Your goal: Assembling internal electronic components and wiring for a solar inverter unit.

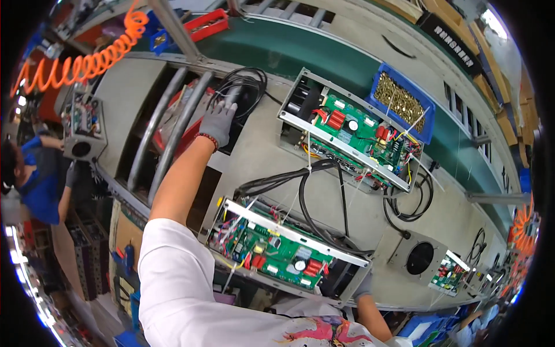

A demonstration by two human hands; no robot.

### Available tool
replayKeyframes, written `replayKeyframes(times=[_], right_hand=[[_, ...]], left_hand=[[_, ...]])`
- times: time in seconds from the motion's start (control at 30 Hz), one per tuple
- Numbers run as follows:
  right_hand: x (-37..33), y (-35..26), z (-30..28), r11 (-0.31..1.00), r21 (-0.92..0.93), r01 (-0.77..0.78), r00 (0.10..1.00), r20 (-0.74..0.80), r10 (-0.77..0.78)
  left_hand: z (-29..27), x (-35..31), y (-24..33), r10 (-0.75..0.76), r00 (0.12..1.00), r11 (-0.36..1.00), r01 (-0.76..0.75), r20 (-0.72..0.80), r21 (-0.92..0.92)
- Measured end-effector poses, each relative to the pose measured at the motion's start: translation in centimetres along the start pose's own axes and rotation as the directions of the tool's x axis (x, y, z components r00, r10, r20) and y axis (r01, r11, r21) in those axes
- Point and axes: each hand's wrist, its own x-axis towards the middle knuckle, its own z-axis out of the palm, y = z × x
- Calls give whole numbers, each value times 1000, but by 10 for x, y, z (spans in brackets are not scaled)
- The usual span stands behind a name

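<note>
My left hand point(218, 124), in a grey glove, reaches forward over the rollers with its fingers stretched out. Its fingertips are beside a coil of black cable point(252, 92); whether they touch it I cannot tell. In front of my body lies a metal-framed chassis point(272, 246) with a green circuit board, wires and red parts. At that chassis's right end is my gloved right hand point(363, 287), its fingers mostly hidden. Beyond, a second open chassis point(352, 130) with a similar green board rests on the grey bench. Thick black cables point(306, 188) run between the two units.
A blue bin point(425, 132) of brass-coloured fasteners stands behind the far chassis. Metal rollers point(179, 134) break the bench at left. A fan unit point(420, 257) sits at right. An orange coiled hose point(95, 65) hangs upper left. Another person point(37, 179) works at far left.
</note>
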Motion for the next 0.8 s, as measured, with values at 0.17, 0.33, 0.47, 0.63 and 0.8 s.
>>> replayKeyframes(times=[0.17, 0.33, 0.47, 0.63, 0.8], right_hand=[[-1, 12, 9, 901, 432, 24, 1000, 1, -27], [-3, 29, 12, 968, -233, 90, 995, 52, -80], [-6, 30, 4, 969, -232, 88, 991, 116, -62], [-9, 9, -17, 982, -184, 36, 993, 120, -14], [-10, -11, -33, 955, -296, 8, 997, 75, 15]], left_hand=[[33, 47, -2, 27, 970, 996, -6, 244, -86], [2, 55, 1, 110, 947, 988, -137, 301, 68], [-14, 56, -1, 100, 891, 950, -217, 442, 223], [2, 27, -6, -83, 952, 975, 16, 294, 222], [-17, 26, -28, -29, 997, 958, 8, 69, 285]])
